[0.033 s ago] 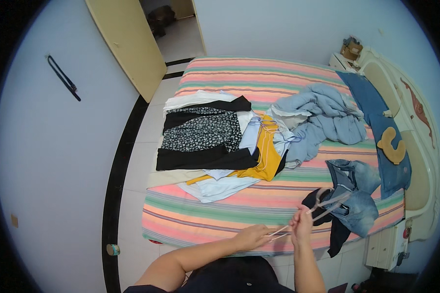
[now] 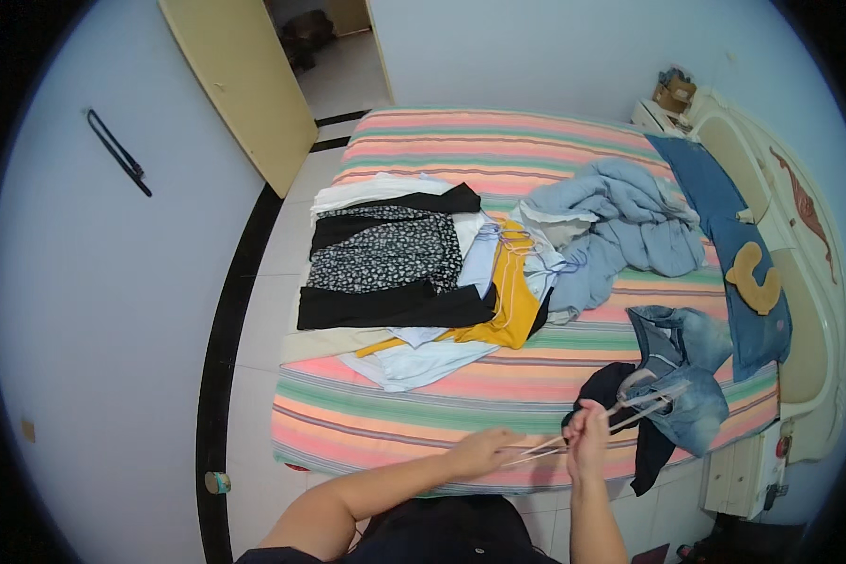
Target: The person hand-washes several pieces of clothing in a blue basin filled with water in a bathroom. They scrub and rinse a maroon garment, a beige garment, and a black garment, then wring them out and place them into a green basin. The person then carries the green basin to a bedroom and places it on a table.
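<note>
My right hand (image 2: 587,440) is closed around pale wire clothes hangers (image 2: 656,397), above the bed's near edge. Their far ends reach over the jeans. My left hand (image 2: 484,452) is at the other end of the hangers, its fingers bent around them. How many hangers there are is hard to make out. Just beyond my right hand lie blue denim jeans (image 2: 700,404) and a dark garment (image 2: 650,461) that droops over the bed edge.
Clothes lie spread on the striped bed (image 2: 414,414): a black-sleeved patterned top (image 2: 385,252), a yellow garment (image 2: 515,315) and white ones, with lilac hangers (image 2: 566,263) among them. Beyond is a rumpled blue quilt (image 2: 630,216). A neck pillow (image 2: 754,280) rests near the headboard (image 2: 804,367).
My right hand has moved slightly right and the hangers have shifted further over the jeans. My left hand has drifted a little left.
</note>
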Motion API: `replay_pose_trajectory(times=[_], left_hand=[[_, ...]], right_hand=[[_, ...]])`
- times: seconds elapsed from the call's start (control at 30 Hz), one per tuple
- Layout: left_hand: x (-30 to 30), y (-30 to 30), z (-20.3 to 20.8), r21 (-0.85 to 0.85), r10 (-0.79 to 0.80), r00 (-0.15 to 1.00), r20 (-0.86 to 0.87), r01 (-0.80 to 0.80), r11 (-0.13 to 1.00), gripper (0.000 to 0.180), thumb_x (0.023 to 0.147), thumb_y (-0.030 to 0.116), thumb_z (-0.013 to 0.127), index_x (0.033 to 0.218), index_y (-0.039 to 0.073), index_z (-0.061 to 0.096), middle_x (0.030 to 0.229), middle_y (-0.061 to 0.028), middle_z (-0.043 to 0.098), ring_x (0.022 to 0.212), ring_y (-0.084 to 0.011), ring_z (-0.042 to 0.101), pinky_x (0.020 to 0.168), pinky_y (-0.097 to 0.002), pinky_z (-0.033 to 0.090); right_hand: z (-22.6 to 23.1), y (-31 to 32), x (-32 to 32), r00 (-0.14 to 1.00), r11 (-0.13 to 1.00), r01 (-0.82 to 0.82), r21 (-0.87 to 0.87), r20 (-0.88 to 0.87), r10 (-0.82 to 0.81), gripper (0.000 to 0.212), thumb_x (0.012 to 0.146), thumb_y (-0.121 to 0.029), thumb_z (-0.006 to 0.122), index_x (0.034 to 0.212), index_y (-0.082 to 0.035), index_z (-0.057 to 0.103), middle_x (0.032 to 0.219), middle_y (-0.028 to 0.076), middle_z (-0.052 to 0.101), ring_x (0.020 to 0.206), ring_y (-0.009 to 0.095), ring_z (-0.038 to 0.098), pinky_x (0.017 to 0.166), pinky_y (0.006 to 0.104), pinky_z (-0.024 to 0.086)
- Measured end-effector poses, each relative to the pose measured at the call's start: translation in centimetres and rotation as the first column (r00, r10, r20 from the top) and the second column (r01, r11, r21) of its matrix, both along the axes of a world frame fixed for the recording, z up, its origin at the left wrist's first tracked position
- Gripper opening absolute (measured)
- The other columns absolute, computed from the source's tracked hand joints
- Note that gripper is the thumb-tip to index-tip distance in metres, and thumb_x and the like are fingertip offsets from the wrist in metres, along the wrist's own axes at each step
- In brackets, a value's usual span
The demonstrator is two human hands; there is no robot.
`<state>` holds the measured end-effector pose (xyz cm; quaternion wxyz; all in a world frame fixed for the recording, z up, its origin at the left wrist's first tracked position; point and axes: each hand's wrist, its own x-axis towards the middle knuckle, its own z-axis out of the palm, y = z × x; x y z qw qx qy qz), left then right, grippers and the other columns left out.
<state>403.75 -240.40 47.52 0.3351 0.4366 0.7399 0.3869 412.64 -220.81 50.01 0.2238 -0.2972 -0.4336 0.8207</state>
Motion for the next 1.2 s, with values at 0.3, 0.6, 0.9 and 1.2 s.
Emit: replay_pose_trajectory(times=[0.3, 0.6, 0.9, 1.2], left_hand=[[-21.3, 8.9, -16.4, -0.031, 0.412, 0.764, -0.497, -0.490, 0.871, 0.049, 0.080, 0.018, 0.053, 0.122, -0.004, 0.041, 0.121, -0.0219, 0.046, 0.110, -0.0346, 0.046, 0.092, -0.0406, 0.039], [-25.7, 19.0, -20.5, -0.390, 0.394, 0.702, -0.594, -0.679, 0.622, 0.099, 0.064, 0.046, 0.069, 0.136, 0.000, 0.019, 0.129, -0.0175, 0.037, 0.121, -0.0297, 0.035, 0.094, -0.0368, 0.033], [-26.2, 15.0, -22.8, -0.451, 0.164, 0.694, -0.701, -0.609, 0.653, 0.036, 0.075, 0.027, 0.056, 0.101, 0.003, 0.048, 0.088, -0.0147, 0.063, 0.084, -0.0275, 0.061, 0.082, -0.0369, 0.040], [-21.3, 1.7, -9.7, -0.371, 0.283, 0.790, -0.543, -0.529, 0.764, 0.034, 0.076, 0.031, 0.052, 0.096, 0.003, 0.054, 0.082, -0.0179, 0.063, 0.080, -0.0331, 0.061, 0.075, -0.0404, 0.043]], right_hand=[[-4.6, 1.6, 11.8, 0.884, 0.932, 0.295, 0.209, 0.310, -0.349, 0.027, 0.095, -0.032, 0.041, 0.099, -0.005, 0.048, 0.062, -0.001, 0.039, 0.052, 0.007, 0.036, 0.047, 0.0210, 0.032], [-7.6, 0.0, 17.7, 0.795, 0.929, 0.219, 0.300, 0.497, -0.348, 0.029, 0.095, -0.028, 0.040, 0.094, -0.001, 0.050, 0.060, 0.000, 0.038, 0.053, 0.009, 0.035, 0.050, 0.0230, 0.031], [-7.4, -2.9, 16.8, 0.760, 0.924, 0.342, 0.172, 0.527, -0.380, 0.028, 0.093, -0.027, 0.045, 0.104, -0.002, 0.051, 0.064, 0.000, 0.041, 0.059, 0.009, 0.038, 0.054, 0.0220, 0.032], [-4.0, -5.6, 12.4, 0.876, 0.958, 0.262, 0.112, 0.390, -0.285, 0.026, 0.095, -0.030, 0.040, 0.097, -0.005, 0.048, 0.063, 0.000, 0.042, 0.053, 0.008, 0.039, 0.049, 0.0218, 0.037]])
